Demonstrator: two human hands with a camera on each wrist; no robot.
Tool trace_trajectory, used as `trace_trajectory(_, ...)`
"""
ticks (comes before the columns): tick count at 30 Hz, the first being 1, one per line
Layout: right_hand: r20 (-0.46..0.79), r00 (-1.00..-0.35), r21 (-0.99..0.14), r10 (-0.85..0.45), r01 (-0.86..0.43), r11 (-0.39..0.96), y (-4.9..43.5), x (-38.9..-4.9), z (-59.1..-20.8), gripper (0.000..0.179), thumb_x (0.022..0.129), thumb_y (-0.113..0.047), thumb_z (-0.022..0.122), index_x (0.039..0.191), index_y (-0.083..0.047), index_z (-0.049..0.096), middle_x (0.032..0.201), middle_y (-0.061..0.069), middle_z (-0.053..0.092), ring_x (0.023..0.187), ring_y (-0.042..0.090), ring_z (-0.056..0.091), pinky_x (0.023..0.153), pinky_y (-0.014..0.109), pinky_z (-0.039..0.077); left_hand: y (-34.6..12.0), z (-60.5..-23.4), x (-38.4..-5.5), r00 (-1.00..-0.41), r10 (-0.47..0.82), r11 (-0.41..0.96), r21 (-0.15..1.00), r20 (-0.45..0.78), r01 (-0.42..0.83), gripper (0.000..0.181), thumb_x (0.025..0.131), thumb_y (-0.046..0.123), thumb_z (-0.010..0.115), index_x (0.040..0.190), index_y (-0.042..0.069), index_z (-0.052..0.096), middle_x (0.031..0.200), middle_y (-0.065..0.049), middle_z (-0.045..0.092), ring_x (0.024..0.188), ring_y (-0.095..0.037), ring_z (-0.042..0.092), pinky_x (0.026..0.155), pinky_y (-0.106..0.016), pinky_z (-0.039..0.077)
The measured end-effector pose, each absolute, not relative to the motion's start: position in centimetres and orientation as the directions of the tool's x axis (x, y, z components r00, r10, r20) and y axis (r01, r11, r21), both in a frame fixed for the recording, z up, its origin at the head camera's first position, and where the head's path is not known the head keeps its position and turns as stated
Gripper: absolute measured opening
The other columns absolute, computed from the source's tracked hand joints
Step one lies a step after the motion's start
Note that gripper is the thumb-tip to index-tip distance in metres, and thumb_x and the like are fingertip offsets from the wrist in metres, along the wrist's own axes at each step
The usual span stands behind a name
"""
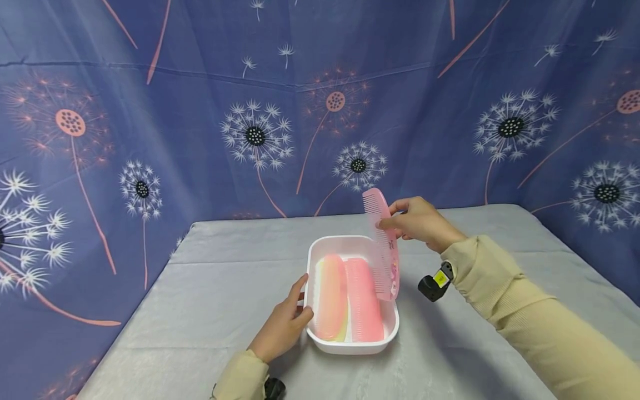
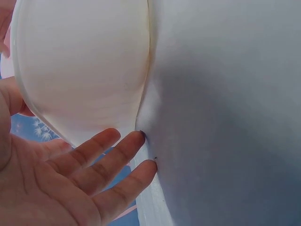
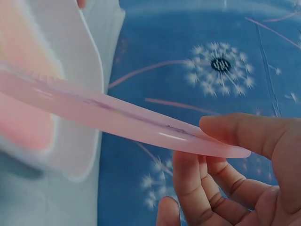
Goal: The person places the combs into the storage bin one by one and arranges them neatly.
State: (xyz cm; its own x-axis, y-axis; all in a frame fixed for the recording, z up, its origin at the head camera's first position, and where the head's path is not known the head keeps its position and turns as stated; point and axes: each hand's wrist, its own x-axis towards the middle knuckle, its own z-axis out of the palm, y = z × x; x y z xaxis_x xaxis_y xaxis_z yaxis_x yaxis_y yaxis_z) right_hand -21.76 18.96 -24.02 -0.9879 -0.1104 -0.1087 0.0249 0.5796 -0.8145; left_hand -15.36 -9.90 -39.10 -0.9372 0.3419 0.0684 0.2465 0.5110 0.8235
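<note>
My right hand (image 1: 420, 221) pinches a pale pink comb (image 1: 384, 239) near its upper end, thumb on one face and fingers on the other. The comb stands nearly upright, its lower end over the right side of a white plastic tub (image 1: 352, 349). Inside the tub lie a peach-and-yellow comb (image 1: 330, 294) and a brighter pink comb (image 1: 367, 300), side by side. My left hand (image 1: 282, 328) touches the tub's left side, thumb at the rim; the left wrist view shows fairly straight fingers (image 2: 120, 150) along the outer wall.
A pale grey cloth (image 1: 240, 289) covers the table under the tub. Behind it hangs a blue curtain (image 1: 200, 139) with dandelion prints. A black wrist camera (image 1: 435, 284) hangs below the right sleeve.
</note>
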Motion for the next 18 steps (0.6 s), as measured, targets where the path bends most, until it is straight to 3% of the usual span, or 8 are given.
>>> trace_trajectory(6, -0.132, -0.982, -0.828, -0.135, 0.035, 0.559, 16.5, -21.9, -24.7, 0.028, 0.09, -0.022, 0.073, 0.108, -0.001, 0.066, 0.099, 0.007, 0.071, 0.081, 0.019, 0.066, 0.075, 0.033, 0.05, -9.9, -39.0, -15.3, -0.939, 0.337, 0.52, 0.818, 0.066, 0.245, 0.071, 0.096, 0.015, 0.048, 0.161, 0.005, 0.022, 0.14, -0.032, 0.052, 0.115, -0.038, 0.063, 0.097, -0.057, 0.047)
trace_trajectory(12, -0.139, -0.978, -0.841, -0.156, 0.033, 0.541, 14.5, -22.1, -25.6, 0.025, 0.089, -0.017, 0.074, 0.107, -0.001, 0.068, 0.094, 0.007, 0.071, 0.073, 0.016, 0.067, 0.067, 0.029, 0.048, -9.9, -38.9, -15.2, -0.941, 0.332, 0.526, 0.814, 0.07, 0.246, 0.07, 0.096, 0.015, 0.048, 0.161, 0.005, 0.023, 0.139, -0.032, 0.052, 0.114, -0.038, 0.063, 0.097, -0.057, 0.047)
trace_trajectory(18, -0.17, -0.968, -0.862, -0.183, 0.056, 0.504, 13.2, -22.1, -26.8, 0.018, 0.088, -0.017, 0.074, 0.095, -0.004, 0.066, 0.091, 0.006, 0.07, 0.075, 0.017, 0.069, 0.068, 0.029, 0.049, -9.8, -38.9, -15.1, -0.937, 0.341, 0.522, 0.813, 0.078, 0.257, 0.07, 0.096, 0.015, 0.048, 0.161, 0.004, 0.023, 0.138, -0.032, 0.053, 0.112, -0.036, 0.064, 0.096, -0.056, 0.047)
